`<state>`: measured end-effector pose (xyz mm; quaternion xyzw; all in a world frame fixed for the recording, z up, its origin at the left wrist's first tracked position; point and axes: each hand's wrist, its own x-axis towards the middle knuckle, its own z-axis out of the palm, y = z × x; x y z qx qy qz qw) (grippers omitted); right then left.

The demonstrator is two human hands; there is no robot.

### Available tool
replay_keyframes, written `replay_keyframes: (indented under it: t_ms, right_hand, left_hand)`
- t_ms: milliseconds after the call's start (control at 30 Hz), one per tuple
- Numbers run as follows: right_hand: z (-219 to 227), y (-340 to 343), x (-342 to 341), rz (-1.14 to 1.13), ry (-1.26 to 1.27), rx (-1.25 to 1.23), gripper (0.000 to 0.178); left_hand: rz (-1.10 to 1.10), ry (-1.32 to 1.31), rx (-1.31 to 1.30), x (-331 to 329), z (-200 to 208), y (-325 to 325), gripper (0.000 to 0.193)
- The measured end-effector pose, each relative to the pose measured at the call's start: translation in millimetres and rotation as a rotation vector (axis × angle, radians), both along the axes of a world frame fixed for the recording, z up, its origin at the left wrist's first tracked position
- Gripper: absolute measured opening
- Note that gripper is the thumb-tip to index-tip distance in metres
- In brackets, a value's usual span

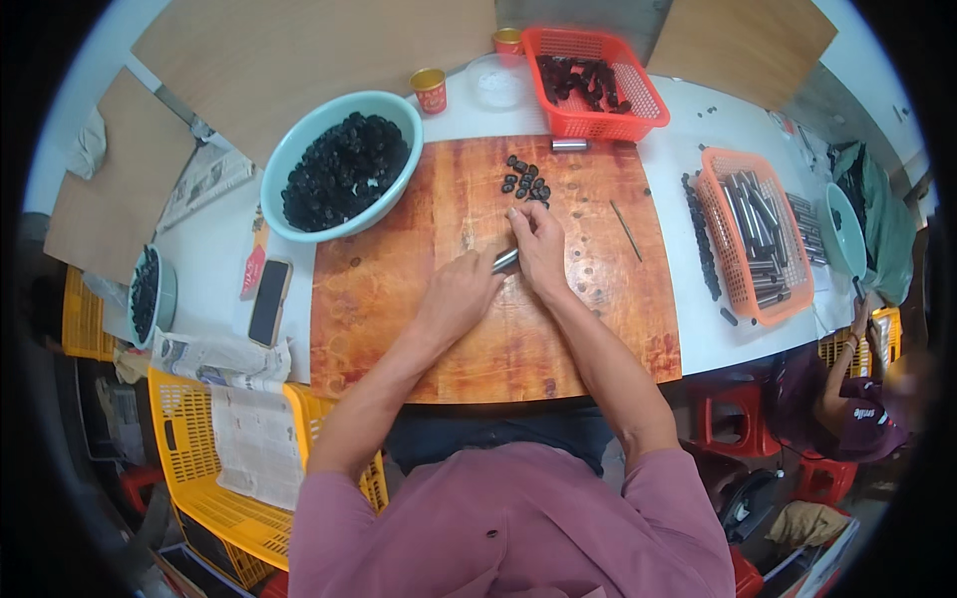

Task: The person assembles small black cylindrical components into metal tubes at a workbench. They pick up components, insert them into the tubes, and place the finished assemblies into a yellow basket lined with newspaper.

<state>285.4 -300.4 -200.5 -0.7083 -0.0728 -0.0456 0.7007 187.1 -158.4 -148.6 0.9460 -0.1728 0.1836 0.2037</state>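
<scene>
Left hand, one: back turned up to my remote view, fingers curled in a closed grip and pointing toward the right hand.
Right hand, one: just beyond and to the right of the left fingers, fingers bent; I cannot make out the narrow space between thumb and forefinger.
Left wrist, one: close behind the left knuckles.
Right wrist, one: just behind the right palm, to the right of the left fingers.
Forearms, two, bare: I see the left one and the right one slanting inward, converging toward the fingers.
</scene>
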Motion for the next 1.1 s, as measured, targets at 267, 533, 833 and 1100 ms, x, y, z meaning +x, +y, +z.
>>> replay_keyframes:
  t_ms: [267, 533, 833, 1100]
  right_hand:
    - [27.7, -13.1, -10.6, 0.518, 0.075, 0.135, 0.027]
    - [25.9, -15.1, -11.1, 0.620, 0.108, -0.061, 0.038]
    - [34.8, -16.9, -11.4, 0.630, 0.135, -0.110, 0.032]
    - [33.9, -15.9, -11.7, 0.651, 0.182, -0.039, 0.029]
  left_hand:
    - [0.157, 0.871, -1.548, -21.5, -5.8, 13.5, 0.035]
    - [0.159, 0.938, -1.509, -21.1, -3.7, 13.1, 0.033]
    - [0.126, 0.948, -1.405, -20.0, -2.3, 11.9, 0.030]
    - [0.116, 0.949, -1.332, -20.2, -8.6, 13.5, 0.029]
